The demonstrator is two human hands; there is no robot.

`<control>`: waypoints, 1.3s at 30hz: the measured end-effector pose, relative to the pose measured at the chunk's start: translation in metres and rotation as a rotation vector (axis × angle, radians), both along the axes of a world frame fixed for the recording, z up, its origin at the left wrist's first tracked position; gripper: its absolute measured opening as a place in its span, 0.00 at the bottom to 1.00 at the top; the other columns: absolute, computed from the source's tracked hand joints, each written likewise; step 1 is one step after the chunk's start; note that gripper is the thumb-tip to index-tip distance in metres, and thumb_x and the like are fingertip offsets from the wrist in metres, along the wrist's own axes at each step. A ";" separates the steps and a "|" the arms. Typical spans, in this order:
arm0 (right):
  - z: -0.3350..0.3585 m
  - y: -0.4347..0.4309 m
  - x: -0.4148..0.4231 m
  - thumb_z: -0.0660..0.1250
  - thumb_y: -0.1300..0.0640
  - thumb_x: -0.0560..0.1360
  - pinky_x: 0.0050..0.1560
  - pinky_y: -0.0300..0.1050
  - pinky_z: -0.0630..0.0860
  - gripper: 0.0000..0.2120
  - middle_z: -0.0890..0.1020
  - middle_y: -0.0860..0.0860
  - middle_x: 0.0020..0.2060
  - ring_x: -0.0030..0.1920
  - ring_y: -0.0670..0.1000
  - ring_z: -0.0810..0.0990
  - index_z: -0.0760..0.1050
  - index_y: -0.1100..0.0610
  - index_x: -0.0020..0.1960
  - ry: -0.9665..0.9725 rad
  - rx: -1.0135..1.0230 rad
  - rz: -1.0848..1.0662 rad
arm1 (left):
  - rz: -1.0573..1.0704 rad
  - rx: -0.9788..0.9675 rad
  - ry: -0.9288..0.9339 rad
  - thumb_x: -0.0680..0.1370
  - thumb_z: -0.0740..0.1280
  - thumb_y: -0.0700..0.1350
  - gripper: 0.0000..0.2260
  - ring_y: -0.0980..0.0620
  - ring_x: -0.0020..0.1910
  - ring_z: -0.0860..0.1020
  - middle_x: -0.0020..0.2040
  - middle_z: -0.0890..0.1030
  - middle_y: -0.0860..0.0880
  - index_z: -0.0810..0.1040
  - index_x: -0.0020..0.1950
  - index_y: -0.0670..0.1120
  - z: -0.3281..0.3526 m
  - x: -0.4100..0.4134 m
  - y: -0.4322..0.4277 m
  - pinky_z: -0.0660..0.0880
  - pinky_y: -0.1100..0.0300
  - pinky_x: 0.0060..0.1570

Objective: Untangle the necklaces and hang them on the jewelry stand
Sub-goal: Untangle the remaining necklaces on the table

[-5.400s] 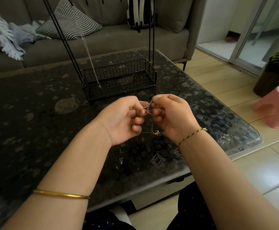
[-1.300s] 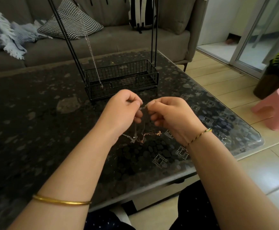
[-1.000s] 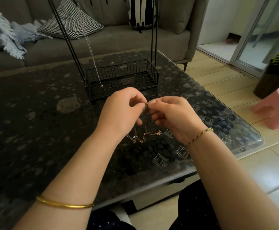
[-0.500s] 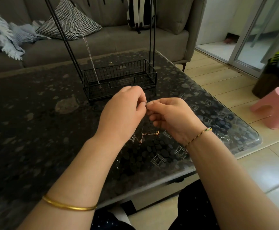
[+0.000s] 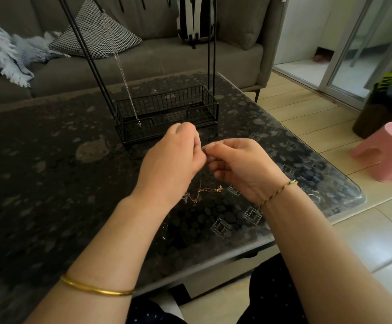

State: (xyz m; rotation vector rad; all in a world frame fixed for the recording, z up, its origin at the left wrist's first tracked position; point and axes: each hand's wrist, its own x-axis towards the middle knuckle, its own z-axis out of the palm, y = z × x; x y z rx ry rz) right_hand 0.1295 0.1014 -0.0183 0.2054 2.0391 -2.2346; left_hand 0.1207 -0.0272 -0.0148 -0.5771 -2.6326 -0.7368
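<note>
left hand (image 5: 174,160): fingers curled, back of hand to camera, tips pinching the top of the tangled necklaces (image 5: 203,192); raised over the table (image 5: 50,183)
right hand (image 5: 244,169): thumb and forefinger pinching the same spot, tip to tip with the left; other fingers curled loosely
pinch spot: between the two hands, in front of the jewelry stand (image 5: 167,118)
chain axis: one thin strand drops roughly straight down from the pinch, below the fingers
lower part: lies on the table running left-right, small gold charm at its right end, pale cluster at its left end partly behind the left wrist
table spot: nearer the right edge than the left, about mid-depth
jewelry stand: black wire basket base, upright rods, toward the far edge
silver necklace (image 5: 124,78): hangs on the stand's left side, its end down in the basket
wrists: gold bangle (image 5: 94,288) left, twisted cord bracelet (image 5: 276,192) right
off table: pink stool (image 5: 386,150) on floor at right; checked cushion (image 5: 97,31) on sofa behind
</note>
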 end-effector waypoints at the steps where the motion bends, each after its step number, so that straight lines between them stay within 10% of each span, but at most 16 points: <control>1: 0.000 0.000 0.000 0.65 0.62 0.76 0.30 0.34 0.72 0.07 0.75 0.51 0.30 0.29 0.44 0.72 0.78 0.61 0.40 0.002 -0.004 -0.003 | -0.003 0.012 -0.009 0.78 0.61 0.43 0.04 0.52 0.40 0.73 0.43 0.70 0.54 0.69 0.44 0.48 -0.001 0.000 0.000 0.74 0.55 0.39; 13: -0.002 -0.002 -0.004 0.64 0.63 0.76 0.28 0.34 0.70 0.08 0.73 0.50 0.28 0.26 0.43 0.70 0.75 0.60 0.38 0.002 -0.042 -0.071 | -0.013 0.161 -0.181 0.78 0.60 0.42 0.08 0.61 0.31 0.78 0.44 0.73 0.54 0.67 0.39 0.51 -0.003 -0.005 0.000 0.68 0.70 0.31; 24: -0.002 -0.002 -0.004 0.63 0.62 0.76 0.29 0.36 0.69 0.08 0.74 0.50 0.28 0.28 0.45 0.71 0.75 0.60 0.39 -0.001 -0.074 -0.022 | 0.031 0.696 -0.592 0.80 0.61 0.39 0.05 0.57 0.32 0.80 0.41 0.81 0.47 0.76 0.48 0.45 0.005 -0.004 0.000 0.82 0.57 0.41; 39: -0.003 -0.004 -0.004 0.63 0.62 0.77 0.25 0.35 0.67 0.11 0.71 0.49 0.27 0.25 0.44 0.68 0.73 0.59 0.36 -0.040 -0.054 -0.036 | -0.031 0.175 -0.084 0.78 0.66 0.40 0.05 0.61 0.30 0.79 0.44 0.75 0.56 0.76 0.44 0.49 0.004 0.004 -0.001 0.76 0.65 0.35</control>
